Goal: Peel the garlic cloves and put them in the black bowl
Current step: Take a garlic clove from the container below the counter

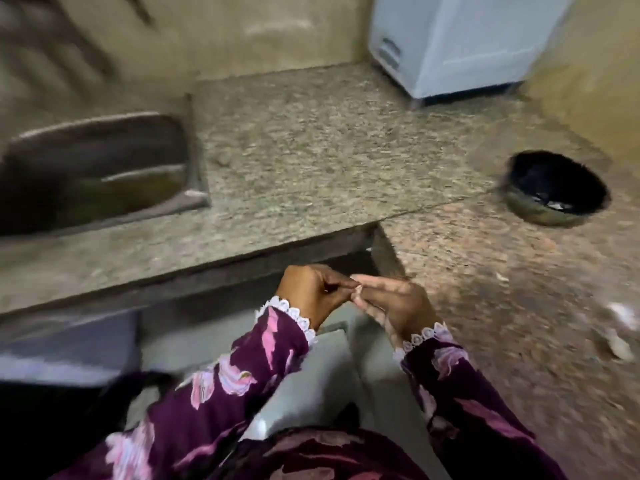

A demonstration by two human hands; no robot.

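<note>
My two hands meet in front of me, below the counter's edge. A small pale garlic clove (358, 289) sits between their fingertips. My left hand (310, 292) has its fingers curled and pinches the clove from the left. From the right, my right hand (391, 303) holds it with thumb and fingers. The black bowl (519, 168) stands on the speckled counter at the far right, with a few pale pieces at its bottom. The whole frame is blurred by motion.
A steel sink (100, 174) is set into the granite counter (311, 150) at the left. A white appliance (460, 43) stands in the back corner. Pale scraps of garlic skin (616, 327) lie on the right counter near its edge.
</note>
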